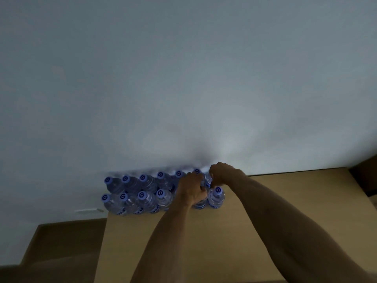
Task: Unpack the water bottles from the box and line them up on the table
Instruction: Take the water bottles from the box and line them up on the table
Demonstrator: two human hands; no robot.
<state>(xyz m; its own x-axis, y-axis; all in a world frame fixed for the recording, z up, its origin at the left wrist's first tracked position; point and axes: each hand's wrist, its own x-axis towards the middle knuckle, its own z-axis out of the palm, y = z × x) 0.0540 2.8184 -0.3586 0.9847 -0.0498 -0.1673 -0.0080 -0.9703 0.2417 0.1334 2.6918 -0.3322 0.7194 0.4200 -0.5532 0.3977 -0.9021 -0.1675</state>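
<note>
Both hands reach to the far edge of the light wooden table [255, 211], where clear plastic water bottles with blue caps [140, 193] stand upright in two rows against the pale wall [183, 78]. The left hand [191, 190] is curled round a bottle in the near row, hiding most of it. The right hand [221, 173], fingers bent downward, closes over a bottle in the back row [208, 179]. Just below its fingertips stands the last near-row bottle [216, 198]. Left of the left hand, the rows crowd close.

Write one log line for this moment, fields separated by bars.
left hand: grips front-row bottle | right hand: grips back-row bottle | clear plastic blue-capped water bottles: two rows along wall | tan wooden table
</note>
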